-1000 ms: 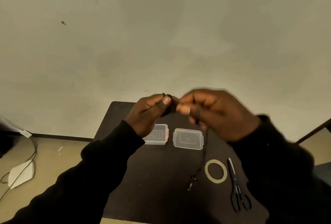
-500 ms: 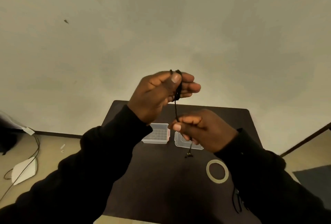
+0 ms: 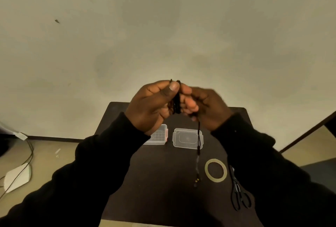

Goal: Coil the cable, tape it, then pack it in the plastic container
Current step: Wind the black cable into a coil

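My left hand (image 3: 154,103) pinches a small bundle of coiled black cable (image 3: 176,102) between thumb and fingers, held up above the dark table (image 3: 154,190). My right hand (image 3: 209,107) is right beside it, fingers closed on the same cable. A loose tail hangs from the right hand down to a plug end (image 3: 196,181) near the table. The clear plastic container (image 3: 160,135) lies partly hidden behind my left wrist, and its lid (image 3: 187,138) lies next to it. A ring of tape (image 3: 216,170) rests at the right.
Black scissors (image 3: 238,194) lie to the right of the tape ring, partly under my right sleeve. A pale wall stands behind the table. On the floor at left are a white object (image 3: 17,177) and cables.
My right hand has risen from below the left hand to meet it at the coil. The left hand dropped slightly, and the hanging tail swings longer below the right hand.
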